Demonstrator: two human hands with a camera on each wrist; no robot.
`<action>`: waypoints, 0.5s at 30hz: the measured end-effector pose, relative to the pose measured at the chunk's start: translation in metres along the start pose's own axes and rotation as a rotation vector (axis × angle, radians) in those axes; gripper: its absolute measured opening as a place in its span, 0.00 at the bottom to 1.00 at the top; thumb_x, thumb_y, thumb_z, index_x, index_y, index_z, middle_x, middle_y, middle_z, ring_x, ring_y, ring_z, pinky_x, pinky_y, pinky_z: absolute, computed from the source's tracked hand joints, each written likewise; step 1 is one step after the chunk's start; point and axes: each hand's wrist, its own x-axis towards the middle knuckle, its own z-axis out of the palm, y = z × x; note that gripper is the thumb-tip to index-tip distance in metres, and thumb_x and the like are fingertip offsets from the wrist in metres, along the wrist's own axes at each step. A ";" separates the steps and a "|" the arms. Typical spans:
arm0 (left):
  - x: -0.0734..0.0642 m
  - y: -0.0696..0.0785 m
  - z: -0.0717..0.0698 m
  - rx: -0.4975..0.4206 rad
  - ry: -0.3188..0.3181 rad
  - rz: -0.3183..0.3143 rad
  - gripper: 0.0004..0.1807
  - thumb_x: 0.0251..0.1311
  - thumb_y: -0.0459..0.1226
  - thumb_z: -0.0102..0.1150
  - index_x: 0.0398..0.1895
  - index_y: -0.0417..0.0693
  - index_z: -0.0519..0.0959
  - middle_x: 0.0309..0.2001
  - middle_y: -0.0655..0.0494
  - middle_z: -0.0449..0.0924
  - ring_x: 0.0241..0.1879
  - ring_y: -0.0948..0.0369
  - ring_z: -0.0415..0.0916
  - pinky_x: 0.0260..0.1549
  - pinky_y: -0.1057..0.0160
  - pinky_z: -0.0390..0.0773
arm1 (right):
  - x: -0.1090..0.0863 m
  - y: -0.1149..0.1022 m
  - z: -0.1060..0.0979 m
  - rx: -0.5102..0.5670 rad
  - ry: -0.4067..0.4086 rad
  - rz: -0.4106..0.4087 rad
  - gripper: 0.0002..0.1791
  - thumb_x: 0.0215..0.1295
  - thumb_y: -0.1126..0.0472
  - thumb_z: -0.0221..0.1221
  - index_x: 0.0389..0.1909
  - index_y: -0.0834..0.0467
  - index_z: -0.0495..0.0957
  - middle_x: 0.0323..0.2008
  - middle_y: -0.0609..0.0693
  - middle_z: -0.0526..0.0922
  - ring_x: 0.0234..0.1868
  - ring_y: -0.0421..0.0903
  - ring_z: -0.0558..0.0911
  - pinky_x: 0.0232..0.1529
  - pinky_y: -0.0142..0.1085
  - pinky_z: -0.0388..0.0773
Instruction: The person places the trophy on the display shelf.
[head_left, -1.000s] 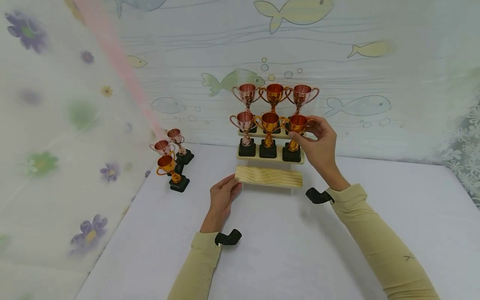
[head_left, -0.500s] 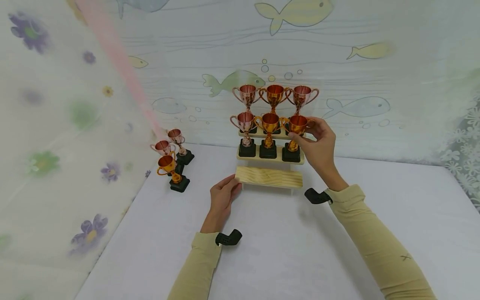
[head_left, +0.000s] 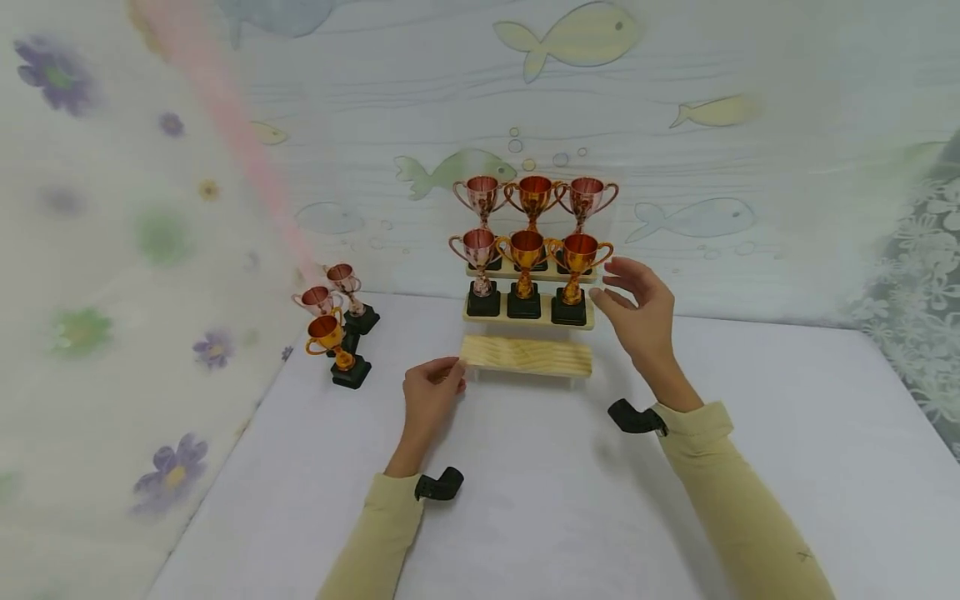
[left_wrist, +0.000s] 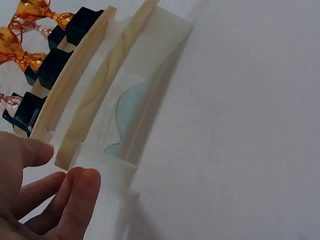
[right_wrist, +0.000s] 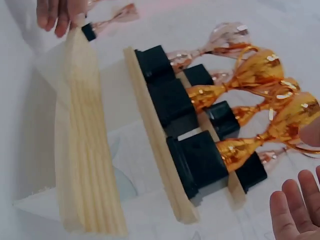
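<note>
A tiered wooden stand (head_left: 525,356) bears two rows of small trophies with black bases, three in each row. At the right of its middle tier stands a gold trophy (head_left: 579,254). Just right of that trophy is my right hand (head_left: 649,323), its fingers parted and holding nothing. My left hand (head_left: 429,398) is at the left end of the bare lowest tier. In the left wrist view, the end of the lowest board (left_wrist: 64,156) lies between thumb and fingers, which look loose around it. The right wrist view shows the gold trophy's base (right_wrist: 200,162) upright on its board.
Three more trophies stand at the left of the white table (head_left: 540,500): a gold one (head_left: 327,335) in front, and two rose ones behind. Patterned sheets hang behind and at the left.
My right hand has let go of the gold trophy and drawn away to its right. The left hand's fingers have loosened at the board's end. The head view has shifted slightly.
</note>
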 end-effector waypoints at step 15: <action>-0.020 -0.002 -0.149 0.519 -0.149 0.213 0.16 0.66 0.31 0.64 0.55 0.33 0.82 0.46 0.42 0.87 0.43 0.60 0.83 0.41 0.80 0.80 | -0.062 0.037 -0.026 -0.181 -0.300 0.354 0.30 0.72 0.64 0.59 0.71 0.69 0.64 0.67 0.66 0.70 0.59 0.52 0.77 0.48 0.17 0.76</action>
